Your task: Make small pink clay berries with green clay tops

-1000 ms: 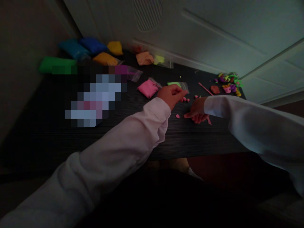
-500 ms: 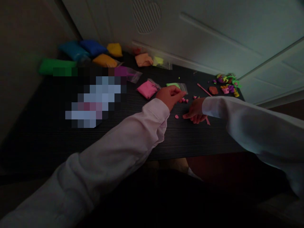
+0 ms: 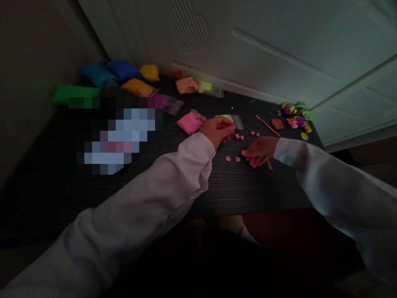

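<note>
Pink discs (image 3: pixel 237 159) side by side, just left of your nearer right hand (image 3: pixel 259 151), fingers curled. Left hand (image 3: pixel 218 131) beyond, fingertips narrow. Can't tell if either holds anything.

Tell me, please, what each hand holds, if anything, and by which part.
It cannot be told: the left hand is pinched, contents unseen; the right hand hides any hold on the pink strip.

dark tabletop (image 3: pixel 229 190) | two pink discs (image 3: pixel 228 159) | pink stick (image 3: pixel 267 126) | blue packet (image 3: pixel 122 70)
</note>
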Motion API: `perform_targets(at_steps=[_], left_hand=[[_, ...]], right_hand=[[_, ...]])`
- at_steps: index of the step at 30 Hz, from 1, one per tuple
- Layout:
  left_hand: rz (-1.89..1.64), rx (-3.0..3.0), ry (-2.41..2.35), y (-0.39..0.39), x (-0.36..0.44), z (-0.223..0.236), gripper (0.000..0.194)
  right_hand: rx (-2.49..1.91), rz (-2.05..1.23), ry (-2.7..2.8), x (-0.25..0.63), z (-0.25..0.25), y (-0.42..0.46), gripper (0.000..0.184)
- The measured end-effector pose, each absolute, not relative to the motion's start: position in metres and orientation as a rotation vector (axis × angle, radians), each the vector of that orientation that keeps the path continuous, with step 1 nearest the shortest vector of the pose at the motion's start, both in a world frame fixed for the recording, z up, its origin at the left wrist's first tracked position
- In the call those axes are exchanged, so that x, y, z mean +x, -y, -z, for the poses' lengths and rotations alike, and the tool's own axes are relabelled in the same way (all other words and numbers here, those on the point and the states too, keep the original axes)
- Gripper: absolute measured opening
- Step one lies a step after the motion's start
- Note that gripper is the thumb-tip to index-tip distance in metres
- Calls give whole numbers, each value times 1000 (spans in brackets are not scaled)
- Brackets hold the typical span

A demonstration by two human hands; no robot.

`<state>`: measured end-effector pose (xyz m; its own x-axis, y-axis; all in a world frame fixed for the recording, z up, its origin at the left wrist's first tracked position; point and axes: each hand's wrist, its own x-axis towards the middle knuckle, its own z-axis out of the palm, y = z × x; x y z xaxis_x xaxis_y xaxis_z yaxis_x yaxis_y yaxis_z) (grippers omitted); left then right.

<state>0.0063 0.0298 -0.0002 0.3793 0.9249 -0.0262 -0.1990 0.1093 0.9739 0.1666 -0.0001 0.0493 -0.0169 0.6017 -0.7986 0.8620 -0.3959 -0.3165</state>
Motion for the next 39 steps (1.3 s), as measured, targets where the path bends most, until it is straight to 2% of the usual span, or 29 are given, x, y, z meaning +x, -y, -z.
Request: perform_targets(at_steps=[3, 8, 12, 15, 22, 28, 39], left_hand=[[-950, 1197, -814, -29, 5, -1, 5], [-901, 1258, -852, -26, 4, -6, 11], [-895, 1275, -879, -26, 3, -6, 11], [-892, 1288, -897, -28, 3, -5, 12], [-932, 1259, -864, -30, 4, 2, 13], [-914, 1254, -874, -30, 4, 1, 11], [-935, 1268, -852, -28, 4, -1, 10]], right_hand=[[1980, 1529, -1560, 172, -45, 3, 27], [1922, 1292, -1725, 168, -39, 7, 39], [1842, 1278, -1666, 161, -41, 0, 44], [1837, 1171, -1650, 156, -45, -4, 43], [1912, 1372, -1462, 156, -46, -6, 40], [1871, 1283, -1536, 155, -47, -6, 38], [1839, 1343, -1514, 154, -50, -6, 38]])
